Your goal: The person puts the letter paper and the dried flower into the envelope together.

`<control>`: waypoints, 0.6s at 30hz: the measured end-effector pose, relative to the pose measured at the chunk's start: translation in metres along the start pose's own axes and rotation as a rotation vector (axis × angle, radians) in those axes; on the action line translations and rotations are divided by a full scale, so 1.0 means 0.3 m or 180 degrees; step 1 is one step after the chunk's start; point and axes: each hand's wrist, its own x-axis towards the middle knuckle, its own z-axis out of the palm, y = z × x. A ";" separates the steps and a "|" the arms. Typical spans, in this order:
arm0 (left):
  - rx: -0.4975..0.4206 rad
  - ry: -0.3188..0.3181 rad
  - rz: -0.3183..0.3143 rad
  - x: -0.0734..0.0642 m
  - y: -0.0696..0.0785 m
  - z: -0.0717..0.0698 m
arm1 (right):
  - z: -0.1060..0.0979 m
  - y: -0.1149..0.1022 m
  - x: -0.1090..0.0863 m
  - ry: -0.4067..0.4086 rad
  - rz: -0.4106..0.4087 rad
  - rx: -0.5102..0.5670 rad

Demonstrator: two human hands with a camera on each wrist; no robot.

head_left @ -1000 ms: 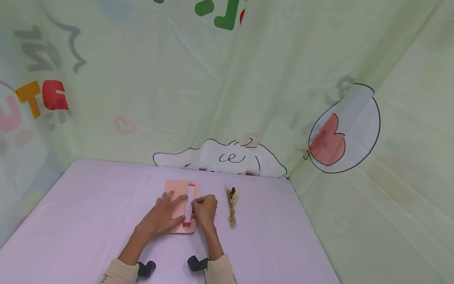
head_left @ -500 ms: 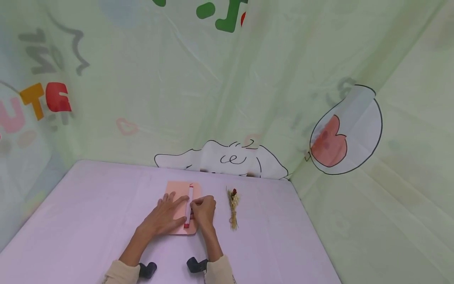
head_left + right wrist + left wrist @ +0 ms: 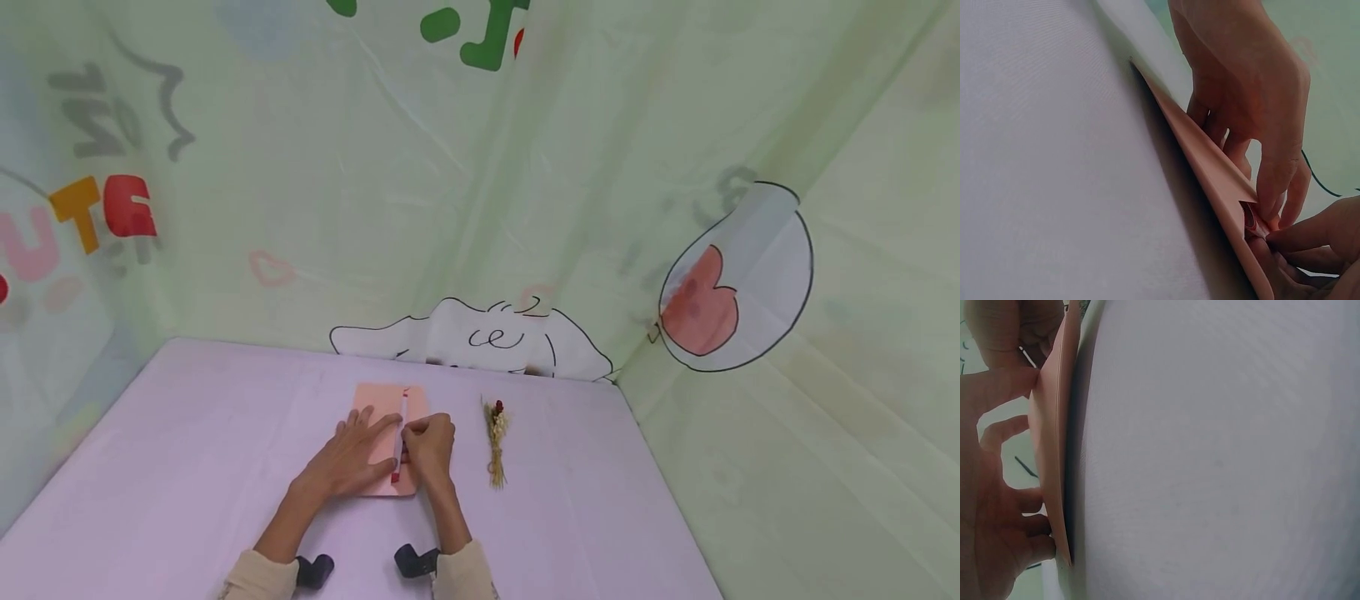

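A flat pink card-like piece (image 3: 378,395) with rounded corners lies on the table; whether it is a card, folder or envelope I cannot tell. Down its right side runs a narrow white strip (image 3: 405,406) with red ends. My left hand (image 3: 347,458) rests over the pink piece, fingers spread, index and thumb touching the strip's left edge. From the other side my right hand (image 3: 432,446) pinches the strip's right edge. The right wrist view shows a curled reddish edge (image 3: 1256,220) at a notch in the pink piece (image 3: 1200,159), near the pinching fingertips. Those fingers partly hide it.
A small dried flower bunch (image 3: 496,442) lies to the right of my right hand. Dark wrist cameras (image 3: 415,561) sit by both sleeves. The lilac-covered table (image 3: 570,500) meets printed pale green curtains (image 3: 337,208) at the back and sides.
The white strip looks narrower than before, its right edge drawn towards the left hand. My right hand has shifted slightly left; the left hand stays put on the pink piece.
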 end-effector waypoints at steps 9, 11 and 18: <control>-0.0011 0.0064 0.0062 0.004 -0.004 0.005 | 0.017 0.004 0.000 0.0006 -0.0130 0.0053; -0.0009 0.0057 0.0053 0.004 -0.004 0.006 | 0.021 0.006 -0.001 0.0019 -0.0128 0.0071; 0.0038 0.0044 0.0031 0.007 -0.009 0.011 | 0.040 0.025 0.003 0.0128 -0.0295 0.0054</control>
